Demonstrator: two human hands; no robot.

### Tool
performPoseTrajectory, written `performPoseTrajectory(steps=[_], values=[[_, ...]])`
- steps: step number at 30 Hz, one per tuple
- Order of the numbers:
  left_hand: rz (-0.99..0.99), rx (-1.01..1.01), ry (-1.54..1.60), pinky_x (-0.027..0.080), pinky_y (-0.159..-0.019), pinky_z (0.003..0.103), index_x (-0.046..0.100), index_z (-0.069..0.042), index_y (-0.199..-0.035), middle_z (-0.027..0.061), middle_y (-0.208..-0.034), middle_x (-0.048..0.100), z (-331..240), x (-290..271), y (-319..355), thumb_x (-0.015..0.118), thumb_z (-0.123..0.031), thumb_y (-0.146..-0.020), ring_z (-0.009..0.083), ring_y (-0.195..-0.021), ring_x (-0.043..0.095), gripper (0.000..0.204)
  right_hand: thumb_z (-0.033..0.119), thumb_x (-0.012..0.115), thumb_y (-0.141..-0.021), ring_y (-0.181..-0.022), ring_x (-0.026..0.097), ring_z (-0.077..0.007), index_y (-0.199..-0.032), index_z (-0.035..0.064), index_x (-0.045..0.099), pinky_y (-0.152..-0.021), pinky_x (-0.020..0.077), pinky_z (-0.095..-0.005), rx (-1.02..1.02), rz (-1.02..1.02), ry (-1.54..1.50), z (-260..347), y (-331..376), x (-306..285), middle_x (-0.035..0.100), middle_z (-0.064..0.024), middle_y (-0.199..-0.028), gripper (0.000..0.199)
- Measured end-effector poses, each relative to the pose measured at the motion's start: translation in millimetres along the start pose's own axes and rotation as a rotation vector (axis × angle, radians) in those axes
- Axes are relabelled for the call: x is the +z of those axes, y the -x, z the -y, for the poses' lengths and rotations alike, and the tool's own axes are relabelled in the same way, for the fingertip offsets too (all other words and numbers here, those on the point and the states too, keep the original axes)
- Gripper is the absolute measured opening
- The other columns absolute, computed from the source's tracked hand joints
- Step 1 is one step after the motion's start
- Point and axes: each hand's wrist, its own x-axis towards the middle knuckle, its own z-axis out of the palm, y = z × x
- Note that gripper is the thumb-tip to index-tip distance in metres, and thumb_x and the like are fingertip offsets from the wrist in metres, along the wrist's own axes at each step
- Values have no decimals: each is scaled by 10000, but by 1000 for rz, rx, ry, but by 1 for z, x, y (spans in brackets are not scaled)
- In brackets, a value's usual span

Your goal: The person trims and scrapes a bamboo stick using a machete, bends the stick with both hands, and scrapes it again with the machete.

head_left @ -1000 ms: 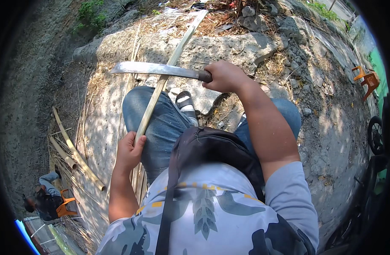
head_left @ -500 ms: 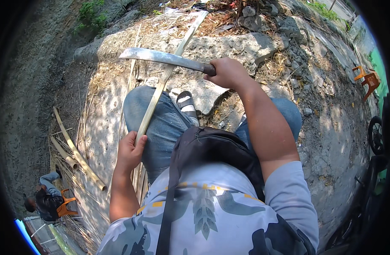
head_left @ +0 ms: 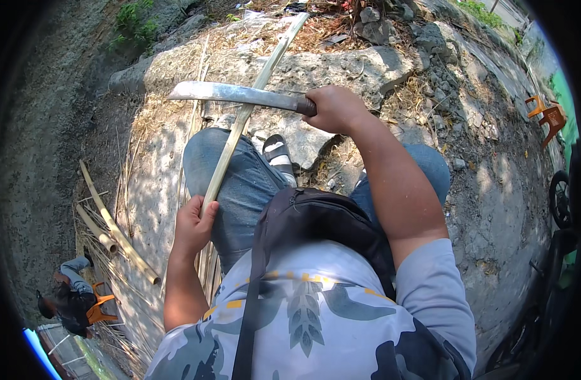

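Note:
My left hand (head_left: pixel 194 223) is closed round the near end of a long, pale bamboo strip (head_left: pixel 226 156). The strip slants away over my left thigh, its far end over the stony ground. In my right hand (head_left: pixel 336 111) is the dark handle of a machete (head_left: pixel 230 94), a long, slightly curved metal blade. The blade points left and lies across the strip well beyond my left hand; whether it bites into the bamboo I cannot tell.
Two bamboo poles (head_left: pixel 123 231) and many thin strips lie at the left. A person (head_left: pixel 72 297) sits on an orange chair (head_left: pixel 100 305) at lower left. Another orange chair (head_left: pixel 547 119) and a wheel (head_left: pixel 560 201) are at right. Broken concrete and rocks (head_left: pixel 376 30) lie ahead.
The machete and my right hand have shifted slightly left, and the blade now lies a little more level and lower at its tip. My left hand keeps its place on the strip.

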Motion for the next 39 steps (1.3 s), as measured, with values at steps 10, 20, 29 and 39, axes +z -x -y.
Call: performPoseTrajectory(steps=[10, 20, 29, 39], values=[[-3, 8, -33, 379, -551, 261, 648, -25, -910, -52, -682, 535, 3, 0, -1, 704, -266, -1029, 47, -630, 439, 275, 431, 785, -843, -918, 722, -362, -973, 149, 725, -807, 568, -489, -136, 64, 36, 6, 1, 2, 745, -130, -923, 317], [-6, 0, -4, 375, -544, 259, 640, -34, -891, -61, -675, 530, 5, 0, -2, 715, -267, -1023, 41, -623, 437, 279, 437, 790, -838, -907, 723, -365, -967, 156, 733, -798, 566, -497, -164, 7, 45, 3, 0, 4, 744, -129, -903, 314], [14, -17, 42, 361, -543, 253, 639, -37, -890, -66, -676, 522, 6, 0, -2, 711, -291, -1027, 38, -627, 430, 298, 430, 780, -851, -884, 724, -352, -942, 152, 721, -763, 560, -491, -96, -28, 60, -2, 2, -3, 742, -111, -882, 298], [29, -15, 20, 356, -534, 258, 641, -35, -889, -59, -655, 521, 6, -2, -3, 710, -328, -1025, 41, -611, 429, 331, 370, 773, -809, -862, 727, -349, -915, 171, 720, -782, 575, -496, -224, -52, 168, 23, 6, -2, 740, -113, -872, 232]])
